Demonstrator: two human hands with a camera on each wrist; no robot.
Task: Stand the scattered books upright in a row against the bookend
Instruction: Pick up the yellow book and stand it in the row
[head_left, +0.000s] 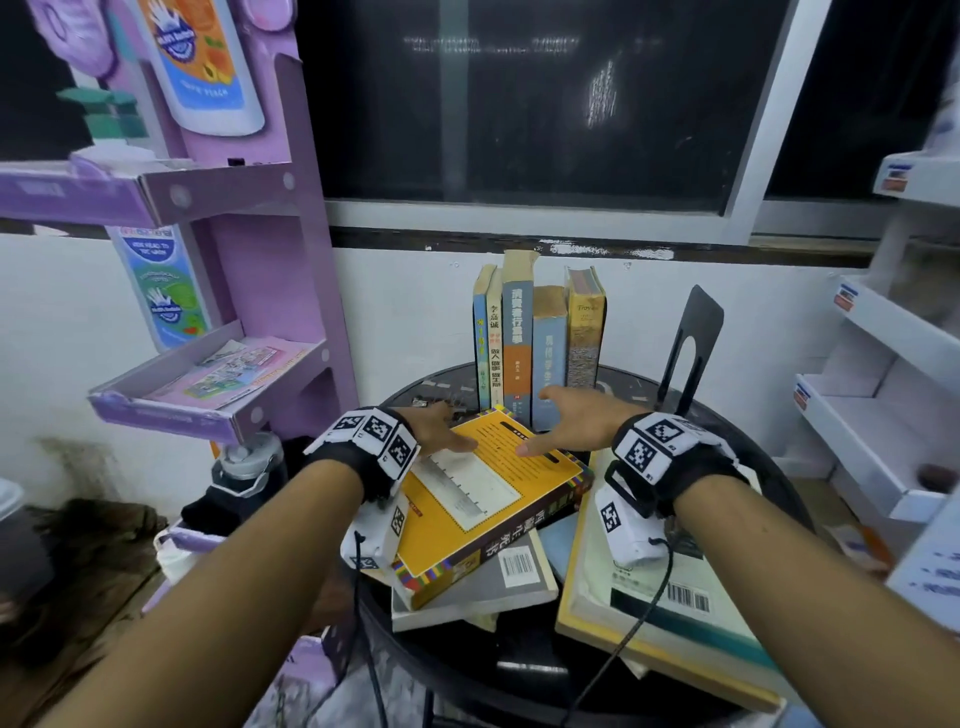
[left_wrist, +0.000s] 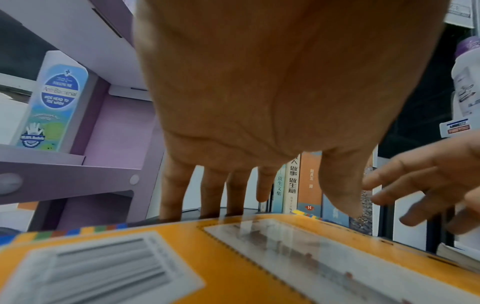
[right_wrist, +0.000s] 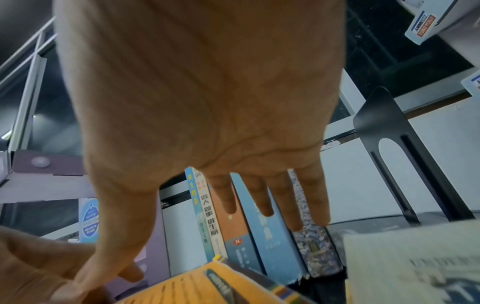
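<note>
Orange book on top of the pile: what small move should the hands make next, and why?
Probably close both hands on the orange book. The left hand and right hand hover open over its far end, gripping nothing; it lies flat atop the pile while five books already stand upright.

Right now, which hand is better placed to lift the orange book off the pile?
Left, marginally. The left hand has its fingers past the orange book's far left edge, ready to curl under. The right hand hovers open by the standing books.

A purple display shelf (head_left: 249, 218) holds leaflets (head_left: 228, 371) beside the round black table (head_left: 524, 670)
</note>
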